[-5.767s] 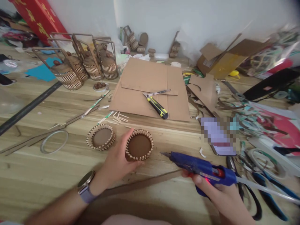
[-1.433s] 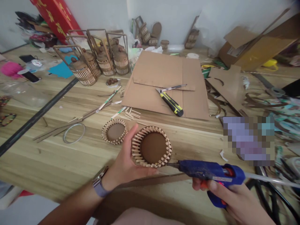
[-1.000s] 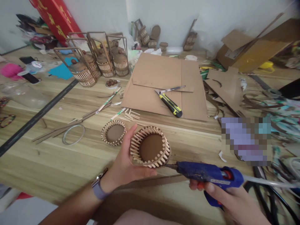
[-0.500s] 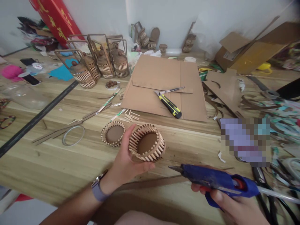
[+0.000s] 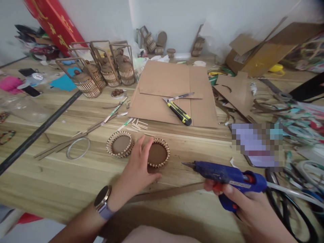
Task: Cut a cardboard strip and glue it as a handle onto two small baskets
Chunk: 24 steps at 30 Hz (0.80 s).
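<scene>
Matt wood, smoother plastic
The glue gun [image 5: 227, 175] was hard plastic (smudged toward its metallic nozzle [image 5: 189, 165]); the basket [image 5: 167, 150] near it had wooden sticks and a smooth base [image 5: 157, 155]. The counter [image 5: 83, 182] was grained wood, the cardboard [image 5: 164, 79] dull, the watch face [image 5: 102, 195] glossy.

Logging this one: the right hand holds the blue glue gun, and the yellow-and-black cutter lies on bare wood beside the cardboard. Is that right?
Not quite: the cutter lies on top of the cardboard, as the head view shows. The right hand does hold the blue glue gun.
</scene>
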Tool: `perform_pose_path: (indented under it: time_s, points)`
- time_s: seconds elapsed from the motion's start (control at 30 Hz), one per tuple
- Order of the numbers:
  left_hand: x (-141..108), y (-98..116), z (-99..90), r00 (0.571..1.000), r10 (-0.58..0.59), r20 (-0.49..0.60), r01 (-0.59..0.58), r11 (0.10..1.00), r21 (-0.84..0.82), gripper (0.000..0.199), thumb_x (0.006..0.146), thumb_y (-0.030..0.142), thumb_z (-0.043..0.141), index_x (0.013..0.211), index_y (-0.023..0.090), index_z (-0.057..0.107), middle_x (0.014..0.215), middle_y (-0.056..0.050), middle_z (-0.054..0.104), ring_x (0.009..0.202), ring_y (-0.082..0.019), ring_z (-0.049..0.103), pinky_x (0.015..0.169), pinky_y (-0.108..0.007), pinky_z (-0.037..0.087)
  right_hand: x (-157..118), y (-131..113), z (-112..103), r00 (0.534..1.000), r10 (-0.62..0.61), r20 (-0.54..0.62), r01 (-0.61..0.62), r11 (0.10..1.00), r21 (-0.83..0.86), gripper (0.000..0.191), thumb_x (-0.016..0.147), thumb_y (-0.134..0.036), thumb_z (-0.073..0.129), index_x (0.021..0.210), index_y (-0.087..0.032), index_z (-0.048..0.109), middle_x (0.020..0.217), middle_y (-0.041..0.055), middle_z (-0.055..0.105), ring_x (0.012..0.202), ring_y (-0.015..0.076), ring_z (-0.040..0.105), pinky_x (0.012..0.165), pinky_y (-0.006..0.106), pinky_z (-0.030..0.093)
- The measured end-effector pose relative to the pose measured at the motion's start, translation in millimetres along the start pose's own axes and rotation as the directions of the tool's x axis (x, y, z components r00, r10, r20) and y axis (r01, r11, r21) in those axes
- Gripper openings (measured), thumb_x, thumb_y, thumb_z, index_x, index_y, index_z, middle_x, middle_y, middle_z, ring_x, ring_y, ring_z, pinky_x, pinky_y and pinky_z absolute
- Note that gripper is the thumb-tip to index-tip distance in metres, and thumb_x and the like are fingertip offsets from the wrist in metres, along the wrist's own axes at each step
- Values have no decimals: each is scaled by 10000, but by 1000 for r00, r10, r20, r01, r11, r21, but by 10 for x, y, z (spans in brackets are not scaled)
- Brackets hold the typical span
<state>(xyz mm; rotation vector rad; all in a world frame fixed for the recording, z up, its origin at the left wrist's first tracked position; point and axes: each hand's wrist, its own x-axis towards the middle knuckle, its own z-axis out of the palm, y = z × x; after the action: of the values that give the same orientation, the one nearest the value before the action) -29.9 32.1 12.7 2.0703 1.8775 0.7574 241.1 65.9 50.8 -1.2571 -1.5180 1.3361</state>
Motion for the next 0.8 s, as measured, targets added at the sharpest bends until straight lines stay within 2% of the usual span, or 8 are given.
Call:
perform_pose_path:
  time_s: [0.1, 0.17, 0.3, 0.4, 0.53, 0.67, 0.8]
  points:
    - [81, 184, -116, 995, 86, 48, -94, 973, 211, 1082, 647, 285, 875, 1511, 245, 225, 1584, -212, 205, 1487, -425, 159, 1177, -613, 248, -15, -32, 11, 999, 28, -24, -28, 1000, -4, 508, 720, -708, 690, 625, -209, 708, 641, 64, 678, 625, 202, 629, 579, 295, 498]
    - [193, 322, -174, 984, 113, 141, -152, 938, 311, 991, 684, 317, 849, 1502, 254, 293, 1581, -193, 245, 1478, -455, 156, 1167, -630, 239, -21, -47, 11, 1000, 18, -9, -18, 1000, -8, 516, 721, -714, 683, 647, -205, 720, 646, 69, 680, 615, 201, 616, 566, 299, 491]
    - [455, 567, -225, 935, -7, 356, -158, 888, 432, 818, 739, 345, 795, 1451, 163, 435, 1537, -229, 338, 1423, -519, 242, 1121, -674, 267, -23, -2, -35, 1000, -25, 4, 25, 1000, 1, 466, 753, -668, 683, 691, -211, 742, 682, 71, 703, 624, 196, 616, 580, 295, 501]
    - [588, 699, -230, 900, -72, 431, -161, 862, 480, 758, 746, 292, 773, 1426, 148, 468, 1455, -226, 442, 1346, -510, 363, 1056, -709, 321, -33, 34, -70, 999, -46, 18, 45, 999, 26, 443, 750, -655, 693, 691, -219, 749, 669, 61, 703, 625, 197, 626, 577, 291, 508]
    - [660, 771, -219, 881, -108, 461, -155, 855, 496, 584, 754, 229, 726, 1306, 139, 560, 1241, -180, 582, 1146, -426, 528, 946, -663, 436, -68, -12, -64, 1000, -9, -28, 9, 1000, 14, 506, 721, -713, 683, 698, -213, 756, 680, 63, 700, 620, 190, 605, 550, 289, 474]
    - [677, 758, -200, 886, -101, 453, -151, 860, 487, 393, 768, 195, 681, 1150, 132, 618, 1144, -157, 599, 1072, -376, 546, 825, -534, 517, -88, -76, -43, 1000, -12, -10, 12, 1000, -4, 532, 716, -735, 670, 682, -211, 752, 666, 64, 690, 602, 183, 584, 521, 285, 445]
    - [677, 727, -173, 901, -109, 420, -122, 865, 487, 358, 765, 215, 695, 1109, 143, 625, 1130, -150, 593, 1069, -371, 534, 787, -503, 522, -88, -89, -36, 1000, -1, -16, 1, 1000, 10, 530, 700, -741, 680, 672, -216, 749, 664, 62, 687, 612, 187, 591, 530, 288, 445]
